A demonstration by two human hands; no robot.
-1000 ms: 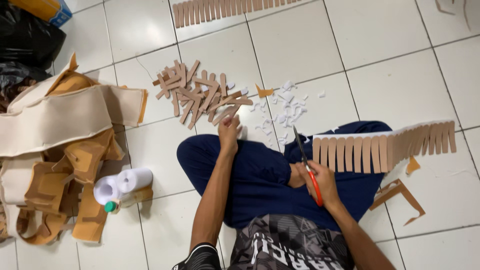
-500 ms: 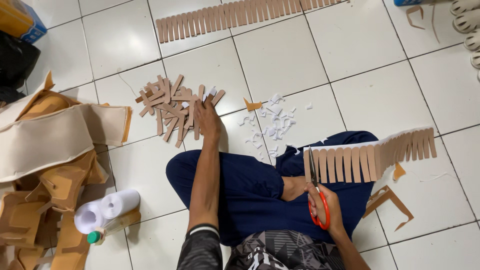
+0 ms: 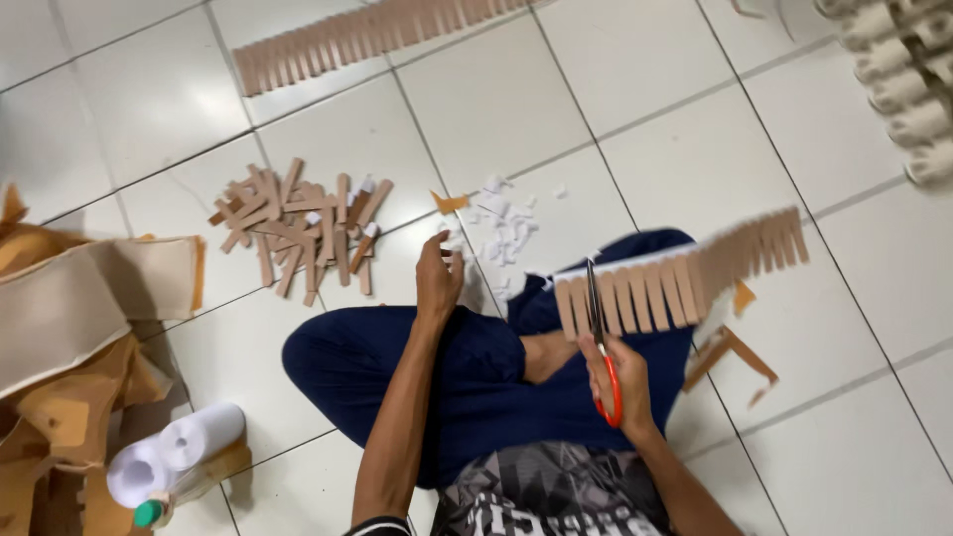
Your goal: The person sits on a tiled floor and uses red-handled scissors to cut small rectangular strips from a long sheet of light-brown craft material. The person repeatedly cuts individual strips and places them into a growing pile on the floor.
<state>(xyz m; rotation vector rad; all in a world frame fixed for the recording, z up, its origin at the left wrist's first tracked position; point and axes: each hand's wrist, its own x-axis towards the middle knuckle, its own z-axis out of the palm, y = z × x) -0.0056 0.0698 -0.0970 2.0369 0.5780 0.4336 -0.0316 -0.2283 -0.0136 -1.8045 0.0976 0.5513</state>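
The fringed brown strip (image 3: pixel 685 278) lies across the person's knee with nothing steadying it, and that looks like the main risk: with only the red-handled scissors (image 3: pixel 602 347) touching it, the strip may slide or swing as the blades close, so a cut may run crooked or go right through the uncut band along its upper edge and free a tab too early. The blades also point over the dark trouser leg, just below the strip, so a slip could nick the cloth. The right hand (image 3: pixel 620 382) sits just below the strip, fingers closed through the scissor loops, wrist bent back toward the body, blades reaching up into the strip's left end. The left hand (image 3: pixel 437 278) is well to the left of the strip, forearm stretched straight forward over the other knee, fingers loosely curled; whether they pinch a small piece I cannot tell. It hangs between the strip and the pile of cut brown tabs (image 3: pixel 303 223) on the tiled floor (image 3: pixel 645 109), with white paper scraps (image 3: pixel 501 223) near the strip's left end.
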